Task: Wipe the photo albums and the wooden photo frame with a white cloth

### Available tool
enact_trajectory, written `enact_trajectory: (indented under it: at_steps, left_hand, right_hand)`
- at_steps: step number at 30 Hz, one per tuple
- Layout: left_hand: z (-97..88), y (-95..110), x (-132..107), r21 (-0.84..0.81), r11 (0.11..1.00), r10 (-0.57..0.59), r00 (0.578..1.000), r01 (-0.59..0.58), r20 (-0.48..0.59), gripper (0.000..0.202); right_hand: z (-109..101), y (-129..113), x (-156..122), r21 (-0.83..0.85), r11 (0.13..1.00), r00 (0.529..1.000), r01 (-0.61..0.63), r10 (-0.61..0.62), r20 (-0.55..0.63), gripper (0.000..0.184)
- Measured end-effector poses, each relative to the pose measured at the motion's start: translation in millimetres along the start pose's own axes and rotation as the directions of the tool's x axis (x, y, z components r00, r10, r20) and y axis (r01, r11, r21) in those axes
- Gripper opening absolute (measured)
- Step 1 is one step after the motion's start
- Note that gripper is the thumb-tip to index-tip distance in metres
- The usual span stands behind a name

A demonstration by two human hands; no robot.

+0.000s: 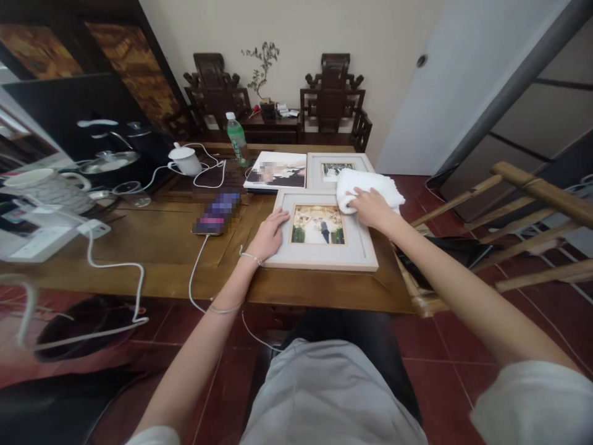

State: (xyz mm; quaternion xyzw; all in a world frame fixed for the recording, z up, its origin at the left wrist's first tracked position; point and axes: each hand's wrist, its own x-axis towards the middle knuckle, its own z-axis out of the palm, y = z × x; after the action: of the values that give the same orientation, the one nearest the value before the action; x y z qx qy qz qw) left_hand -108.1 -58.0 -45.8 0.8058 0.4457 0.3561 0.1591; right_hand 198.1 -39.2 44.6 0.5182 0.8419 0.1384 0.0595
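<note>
A pale framed photo [324, 253] lies flat on the wooden table [152, 247] in front of me. My left hand [270, 233] rests on the frame's left edge, fingers stretched flat. My right hand [373, 207] presses a white cloth [370, 185] onto the frame's upper right corner, fingers curled over the cloth. Behind it lie a second framed photo [336, 170] and an unframed print [278, 170].
A phone [217, 213] on a white cable lies left of the frame. Further left are a white kettle [185, 159], a green bottle [237, 139], a power strip [41, 238] and cookware. A bamboo chair [519, 216] stands at right. Dark carved chairs line the back wall.
</note>
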Motion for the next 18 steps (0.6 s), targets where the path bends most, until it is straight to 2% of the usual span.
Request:
enact_trajectory:
  at_steps: [4,8,11,14,18]
  left_hand:
    - [0.5,0.6,0.4,0.003,1.0,0.001,1.0,-0.001,-0.002,0.052]
    - [1.7,1.1,1.1,0.012,1.0,0.005,1.0,-0.005,-0.001,0.051]
    - [1.4,1.4,1.6,0.026,1.0,0.009,1.0,-0.01,0.012,0.051]
    - [-0.3,1.2,1.5,0.04,0.999,0.014,1.0,-0.015,0.024,0.051]
    - [-2.9,0.5,0.6,0.032,0.999,0.017,0.999,-0.018,0.039,0.051]
  right_hand:
    - [-9.5,-19.5,-38.9,0.037,0.996,0.996,0.083,-0.084,0.025,0.046]
    - [-31.8,-45.5,-92.3,0.103,0.983,0.984,0.151,-0.16,0.084,0.046]
    - [-47.3,-52.2,-116.3,0.136,0.976,0.971,0.172,-0.192,0.144,0.049]
    - [-47.9,-44.8,-108.0,0.176,0.979,0.977,0.103,-0.133,0.165,0.052]
    - [-23.3,-21.3,-58.7,0.195,0.981,0.997,0.009,-0.024,0.076,0.055]
